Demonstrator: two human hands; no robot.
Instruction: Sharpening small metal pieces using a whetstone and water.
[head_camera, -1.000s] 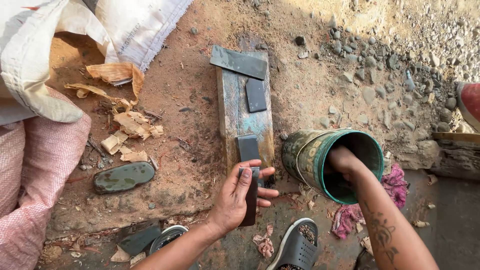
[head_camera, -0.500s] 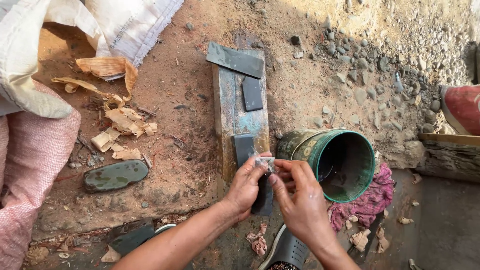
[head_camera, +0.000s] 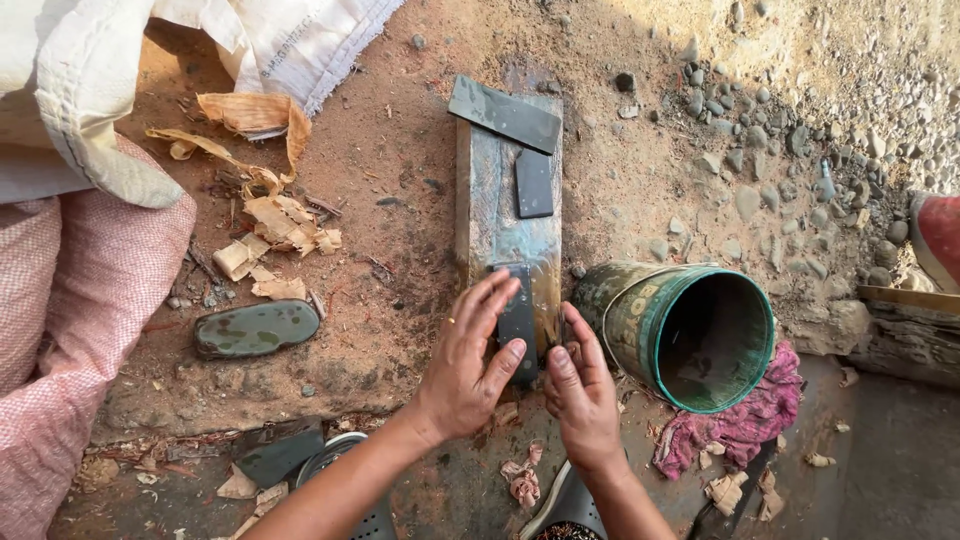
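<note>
Packed reddish dirt made up the work surface, turning to grey pebbles toward the upper right and a darker wet patch at lower right. Open ground lay between the wooden block and the sacks; tighter on the right, where a green bucket lay tipped on its side, mouth facing lower right, just beside the block's near end. White woven sack and pink mesh sack closed off the left edge.

Left hand was spread flat, fingers pressing a small dark flat stone at the block's near end. Right hand was just beside it, fingers loosely curled, fingertips touching the stone's right edge; gripping or only steadying, cannot tell. Two more dark slabs sat on the block further away: a small one mid-block, a longer one angled across the far end.

Greenish oval stone lay left on the dirt, well apart from hands. Dry husk scraps above it. Pink rag under the bucket's rim. Sandals at bottom edge.
</note>
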